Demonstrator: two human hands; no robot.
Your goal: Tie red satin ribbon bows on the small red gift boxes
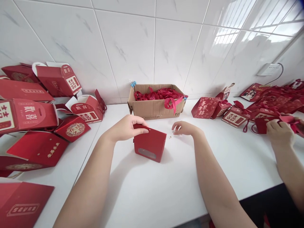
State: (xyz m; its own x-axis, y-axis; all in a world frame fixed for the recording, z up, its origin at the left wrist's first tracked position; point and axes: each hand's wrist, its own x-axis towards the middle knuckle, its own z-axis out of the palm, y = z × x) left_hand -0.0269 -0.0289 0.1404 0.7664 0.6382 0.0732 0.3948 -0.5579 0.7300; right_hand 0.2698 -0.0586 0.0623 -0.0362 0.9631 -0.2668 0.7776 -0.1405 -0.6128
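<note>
A small red box [150,144] with an oval clear window near its base stands on the white table in front of me. My left hand [130,128] pinches its top edge between thumb and fingers. To the right of the box, my right hand [184,128] hovers just over the table with fingers curled apart and nothing between them. A tiny gold-coloured piece [170,137] lies on the table between the box and my right hand. Behind both hands sits an open cardboard box [154,108] filled with red ribbons [163,94], one bow hanging over its front.
Several red gift boxes [40,117] are piled along the left side. Closed red boxes with ribbons [235,115] stand at the back right. At the far right, another person's hands [280,131] handle a red box. A tiled wall [133,47] borders the white table [147,193].
</note>
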